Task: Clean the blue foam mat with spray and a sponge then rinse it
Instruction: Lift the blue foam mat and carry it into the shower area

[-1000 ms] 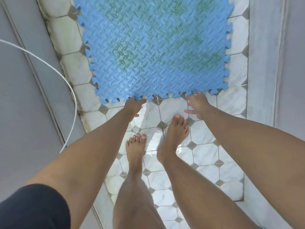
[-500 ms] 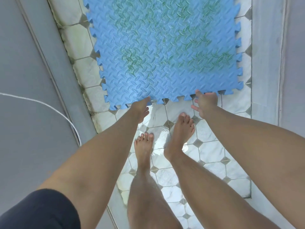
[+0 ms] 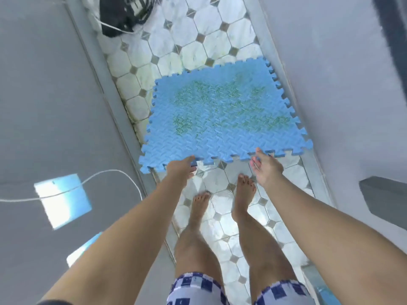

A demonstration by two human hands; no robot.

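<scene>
Blue mat point(image 3: 220, 119) edge now lifted off octagon-tile floor point(image 3: 198, 38) btw grey walls point(image 3: 44, 89).

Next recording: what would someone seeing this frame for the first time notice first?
The square blue foam mat, with jigsaw-toothed edges and green blotches across its top, dominates the middle of the view, over the white octagonal-tiled floor. The left hand and right hand grip its near edge, just ahead of the person's two bare feet.
</scene>
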